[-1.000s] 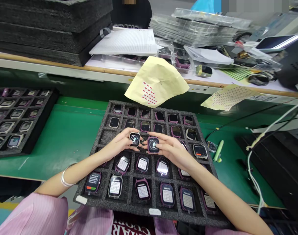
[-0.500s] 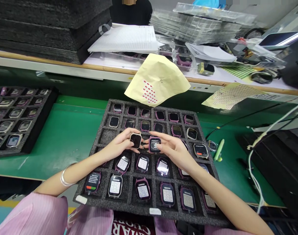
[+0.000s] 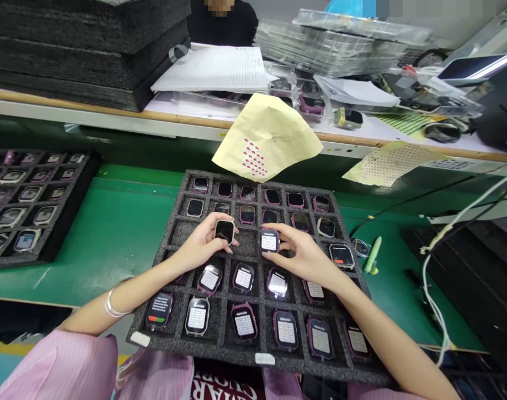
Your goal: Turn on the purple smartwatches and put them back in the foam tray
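My left hand (image 3: 207,240) grips a light-framed smartwatch (image 3: 224,231) with a dark screen, thumb at its lower edge. In my right hand (image 3: 300,248) is a purple-framed smartwatch (image 3: 270,240), its screen lit with a white grid; the fingers hold it by its right side. Both watches are over the middle row of a black foam tray (image 3: 240,243). Several watches lie in the tray's compartments, dark-screened ones in the far rows and ones with lit white grids in the near rows. A watch (image 3: 159,311) at the near left shows white text with red and green blocks.
Another foam tray of watches (image 3: 29,240) lies at the left on the green table (image 3: 124,216). Black foam trays (image 3: 70,55) are stacked on the shelf. Yellow sheets (image 3: 274,133) hang from its edge. Cables (image 3: 428,272) and a green tool (image 3: 373,254) are at the right. A person (image 3: 224,25) is behind the shelf.
My hands have moved apart, the left watch going slightly left and up, the right one slightly right and up. The right watch's screen has changed from a dark face to a white grid.
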`<action>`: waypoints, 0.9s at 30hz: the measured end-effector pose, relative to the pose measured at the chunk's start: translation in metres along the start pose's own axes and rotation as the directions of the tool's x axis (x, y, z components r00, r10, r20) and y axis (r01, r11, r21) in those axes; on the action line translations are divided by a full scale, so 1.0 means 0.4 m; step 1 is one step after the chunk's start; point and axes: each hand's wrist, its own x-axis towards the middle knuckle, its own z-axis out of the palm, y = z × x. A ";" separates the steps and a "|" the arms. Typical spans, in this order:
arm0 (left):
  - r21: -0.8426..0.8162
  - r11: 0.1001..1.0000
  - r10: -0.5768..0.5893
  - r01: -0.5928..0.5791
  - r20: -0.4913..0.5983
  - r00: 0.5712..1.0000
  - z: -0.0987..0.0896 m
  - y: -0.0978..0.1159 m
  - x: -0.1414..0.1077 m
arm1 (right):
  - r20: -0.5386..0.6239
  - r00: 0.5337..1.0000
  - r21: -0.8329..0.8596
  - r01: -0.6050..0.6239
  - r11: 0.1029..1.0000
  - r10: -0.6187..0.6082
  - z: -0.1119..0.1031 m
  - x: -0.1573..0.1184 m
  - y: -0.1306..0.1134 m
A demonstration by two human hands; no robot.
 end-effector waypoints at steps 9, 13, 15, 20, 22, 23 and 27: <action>-0.002 0.999 0.053 -0.053 -0.084 0.995 0.003 0.011 -0.002 | 0.104 0.977 -0.555 0.214 0.804 -0.188 -0.056 0.010 -0.014; 0.050 0.986 0.164 -0.157 -0.227 0.960 -0.003 0.014 0.000 | 0.215 0.929 -0.489 0.368 0.791 -0.300 0.008 0.059 -0.046; 0.068 0.978 0.209 -0.197 -0.269 0.940 -0.008 0.013 0.001 | 0.300 0.905 -0.501 0.419 0.757 -0.303 0.056 0.093 -0.058; 0.092 0.958 0.285 -0.271 -0.335 0.898 -0.013 0.006 -0.001 | 0.120 0.972 -0.698 0.228 0.678 -0.204 0.175 0.155 -0.072; 0.117 0.956 0.292 -0.268 -0.334 0.896 -0.013 0.004 -0.003 | 0.066 0.977 -0.688 0.190 0.701 -0.201 0.207 0.168 -0.076; 0.140 0.952 0.303 -0.271 -0.333 0.893 -0.014 0.004 -0.004 | 0.051 0.978 -0.671 0.183 0.718 -0.201 0.217 0.173 -0.077; 0.285 0.903 0.406 -0.320 -0.328 0.853 -0.022 0.006 -0.010 | -0.019 0.982 -0.558 0.146 0.817 -0.188 0.223 0.186 -0.076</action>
